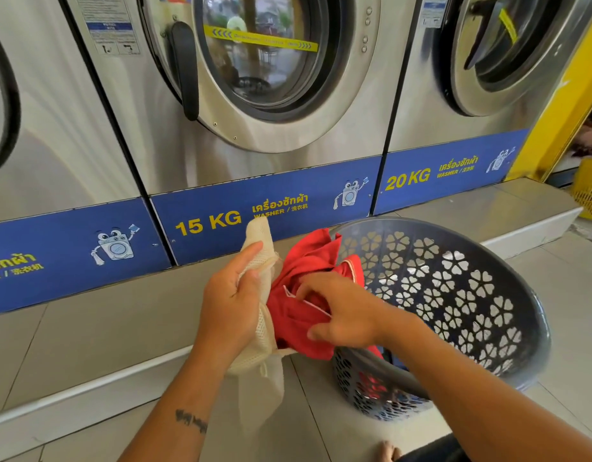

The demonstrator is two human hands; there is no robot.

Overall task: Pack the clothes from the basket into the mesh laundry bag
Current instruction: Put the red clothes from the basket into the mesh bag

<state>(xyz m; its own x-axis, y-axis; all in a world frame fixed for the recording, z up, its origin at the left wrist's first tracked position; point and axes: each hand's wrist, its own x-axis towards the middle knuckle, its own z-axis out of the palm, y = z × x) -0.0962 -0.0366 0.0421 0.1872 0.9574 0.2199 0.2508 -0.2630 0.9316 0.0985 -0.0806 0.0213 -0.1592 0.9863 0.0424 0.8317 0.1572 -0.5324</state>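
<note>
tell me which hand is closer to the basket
Right. The right hand pushes the red garment just over the near rim of the grey basket. The left hand grips the mesh bag farther left, across the garment from the basket.

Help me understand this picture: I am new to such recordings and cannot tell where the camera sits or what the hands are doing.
There is one picture, taken by a camera worn on a person's head, looking forward and down, so the two bare arms reach in from below. There is no robot. The left hand grips the cream mesh laundry bag near its opening. The right hand presses a red cloth garment against that bag. Just to the right, a grey plastic laundry basket with flower-shaped holes lies tipped on the tiled floor, with more clothes showing through its wall. Behind stands a row of steel washing machines; blue labels read 15 KG and 20 KG.
</note>
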